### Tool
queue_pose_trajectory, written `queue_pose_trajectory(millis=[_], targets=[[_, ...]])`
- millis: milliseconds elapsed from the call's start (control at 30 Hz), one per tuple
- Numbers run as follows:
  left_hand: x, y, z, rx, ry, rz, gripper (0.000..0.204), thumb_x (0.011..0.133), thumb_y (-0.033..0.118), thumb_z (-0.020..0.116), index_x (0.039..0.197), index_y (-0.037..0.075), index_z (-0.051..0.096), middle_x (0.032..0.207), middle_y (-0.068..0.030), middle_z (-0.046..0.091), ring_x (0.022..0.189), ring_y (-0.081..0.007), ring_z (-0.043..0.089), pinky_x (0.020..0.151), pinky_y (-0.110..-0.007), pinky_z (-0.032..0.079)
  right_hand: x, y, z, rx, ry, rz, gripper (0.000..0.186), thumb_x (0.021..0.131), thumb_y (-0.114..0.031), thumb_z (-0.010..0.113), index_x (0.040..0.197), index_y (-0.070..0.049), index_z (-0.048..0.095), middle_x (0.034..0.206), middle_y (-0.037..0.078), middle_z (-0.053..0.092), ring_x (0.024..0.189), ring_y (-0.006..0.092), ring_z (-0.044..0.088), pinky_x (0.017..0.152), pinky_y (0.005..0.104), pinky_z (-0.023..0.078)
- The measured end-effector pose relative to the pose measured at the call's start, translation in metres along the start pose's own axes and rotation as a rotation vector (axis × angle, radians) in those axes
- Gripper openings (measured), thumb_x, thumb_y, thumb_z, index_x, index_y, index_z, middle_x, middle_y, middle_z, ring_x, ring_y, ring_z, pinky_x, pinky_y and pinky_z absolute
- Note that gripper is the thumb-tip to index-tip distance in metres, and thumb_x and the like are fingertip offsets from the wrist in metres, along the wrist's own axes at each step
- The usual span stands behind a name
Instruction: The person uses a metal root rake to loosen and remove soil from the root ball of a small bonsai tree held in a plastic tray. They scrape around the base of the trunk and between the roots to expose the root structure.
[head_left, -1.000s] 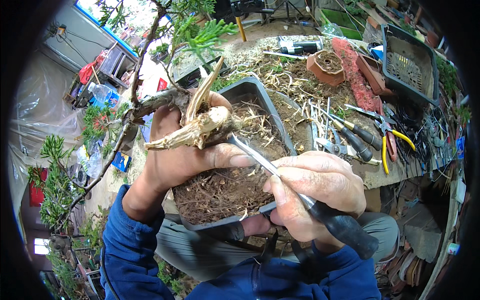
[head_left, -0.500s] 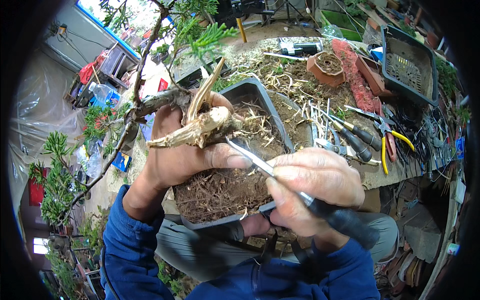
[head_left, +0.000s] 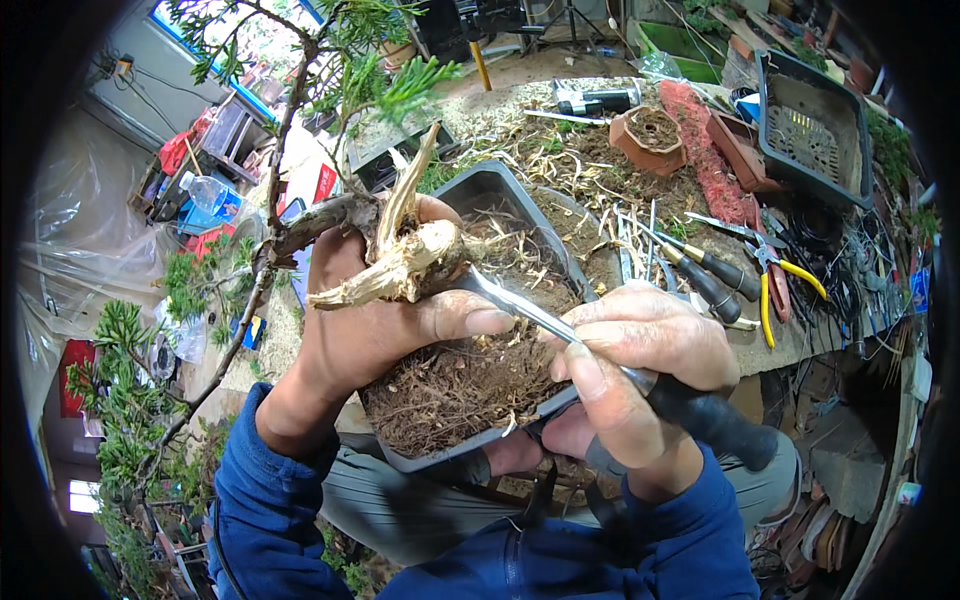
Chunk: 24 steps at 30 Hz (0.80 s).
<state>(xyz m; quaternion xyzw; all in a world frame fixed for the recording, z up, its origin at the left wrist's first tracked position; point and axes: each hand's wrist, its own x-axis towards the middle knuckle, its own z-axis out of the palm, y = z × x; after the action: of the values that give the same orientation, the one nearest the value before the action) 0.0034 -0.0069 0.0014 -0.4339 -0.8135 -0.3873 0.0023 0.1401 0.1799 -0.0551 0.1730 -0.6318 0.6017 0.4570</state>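
Note:
My left hand is wrapped round the stump of a small conifer, whose pale splintered wood points left and upward; its branches and green foliage spread up and left. In my right hand is a carving tool, its steel shaft pinched by my fingers, its black handle under my palm. The tool's tip meets or lies very near the lower right of the stump, beside my left thumb. Beneath both hands sits a black plastic tray of dark soil, roots and shavings.
The worktop holds wood shavings, an octagonal terracotta pot, a red mesh strip, black-handled tools, yellow-handled pliers and an empty black tray. A plastic bottle and plastic sheeting are at left.
My hands and the stump have shifted slightly right and down in the picture, along with the surroundings. The tool has moved a little rightward, its tip still by the stump.

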Motion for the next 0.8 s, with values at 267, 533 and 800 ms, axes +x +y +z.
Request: queue_pose_trajectory(millis=[267, 533, 800], targets=[[0.000, -0.007, 0.001, 0.043, 0.016, 0.060, 0.063, 0.069, 0.058, 0.092, 0.095, 0.005, 0.071, 0.082, -0.0061, 0.069, 0.076, -0.0258, 0.069, 0.073, -0.039, 0.055, 0.004, 0.008, 0.002, 0.017, 0.015, -0.033, 0.030, 0.071, 0.008, 0.081, 0.098, -0.003, 0.074, 0.085, 0.016, 0.077, 0.074, 0.0309, 0.078, 0.066, 0.0377, 0.063], [0.000, 0.004, 0.002, 0.060, 0.042, 0.034, 0.066, 0.070, 0.053, 0.095, 0.102, 0.001, 0.071, 0.075, -0.0076, 0.069, 0.068, -0.0250, 0.068, 0.068, -0.036, 0.056, -0.003, 0.005, 0.008, -0.529, -0.017, -0.433, 0.036, 0.068, 0.003, 0.085, 0.102, 0.002, 0.074, 0.095, 0.016, 0.076, 0.072, 0.0269, 0.075, 0.061, 0.0330, 0.059], [0.000, -0.005, 0.003, -0.103, 0.037, 0.058, 0.062, 0.067, 0.051, 0.096, 0.099, 0.003, 0.074, 0.086, -0.0080, 0.072, 0.074, -0.0228, 0.070, 0.071, -0.035, 0.056, 0.000, 0.003, 0.003, -0.006, 0.048, -0.049, 0.028, 0.074, 0.005, 0.082, 0.100, -0.003, 0.076, 0.087, 0.015, 0.078, 0.077, 0.0275, 0.078, 0.069, 0.0353, 0.064]])
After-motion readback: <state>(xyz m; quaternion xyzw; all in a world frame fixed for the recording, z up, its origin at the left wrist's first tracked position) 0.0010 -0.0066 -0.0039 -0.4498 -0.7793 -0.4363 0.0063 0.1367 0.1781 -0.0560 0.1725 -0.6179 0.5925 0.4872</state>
